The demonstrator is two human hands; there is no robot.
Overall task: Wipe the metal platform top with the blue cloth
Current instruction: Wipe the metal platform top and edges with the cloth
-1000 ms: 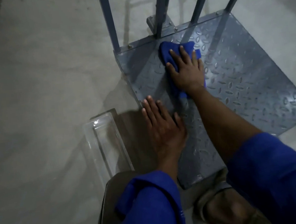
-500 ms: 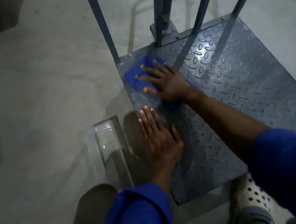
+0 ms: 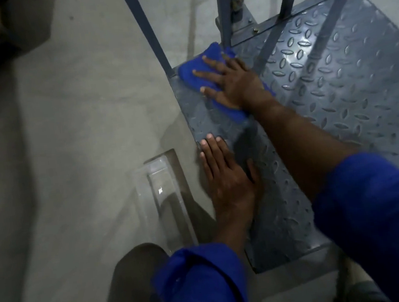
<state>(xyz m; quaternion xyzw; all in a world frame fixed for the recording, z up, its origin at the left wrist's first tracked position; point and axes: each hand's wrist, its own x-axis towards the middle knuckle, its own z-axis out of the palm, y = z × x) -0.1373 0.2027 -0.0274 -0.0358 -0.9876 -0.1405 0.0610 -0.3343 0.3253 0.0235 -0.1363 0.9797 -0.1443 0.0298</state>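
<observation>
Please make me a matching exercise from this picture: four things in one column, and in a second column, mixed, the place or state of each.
1. cloth
2. left hand
3. right hand
4. clear box

A. on the floor beside the platform
B. pressing the cloth down
C. flat on the platform's left edge
D. in the platform's corner, by the bars

Pairs: 1-D, 2-C, 3-B, 4-A

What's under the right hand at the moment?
The blue cloth, pressed flat by the right hand onto the platform at its far left corner. The metal beneath the cloth is covered.
</observation>
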